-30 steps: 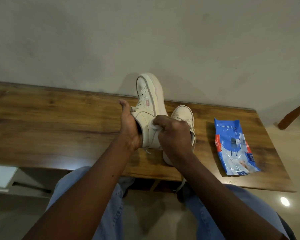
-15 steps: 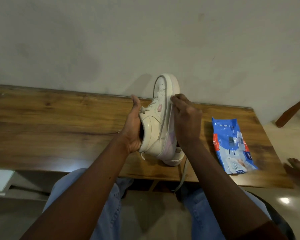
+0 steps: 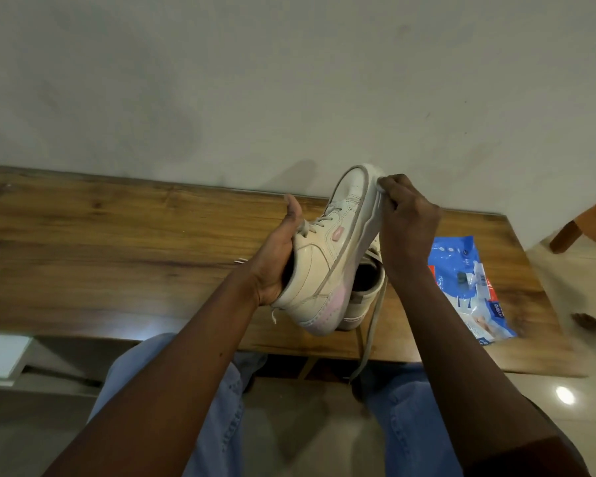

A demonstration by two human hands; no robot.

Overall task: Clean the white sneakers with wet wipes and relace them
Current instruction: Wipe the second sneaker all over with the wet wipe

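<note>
My left hand (image 3: 277, 251) grips a white sneaker (image 3: 331, 249) by its opening, fingers inside, and holds it tilted on its side above the wooden table (image 3: 117, 242), toe pointing away. My right hand (image 3: 405, 218) pinches a white wet wipe (image 3: 381, 192) against the sole edge near the toe. The second white sneaker (image 3: 363, 294) lies on the table under the raised one, mostly hidden, with a loose lace (image 3: 370, 332) hanging over the front edge.
A blue wet wipe pack (image 3: 468, 287) lies on the table to the right of the shoes. A plain wall rises right behind the table. A wooden chair leg (image 3: 568, 232) stands at the far right. My jeans-clad knees are below the table edge.
My right hand slid the wipe up the sole from the heel end to the toe end. The sneaker in my left hand tipped further to the right.
</note>
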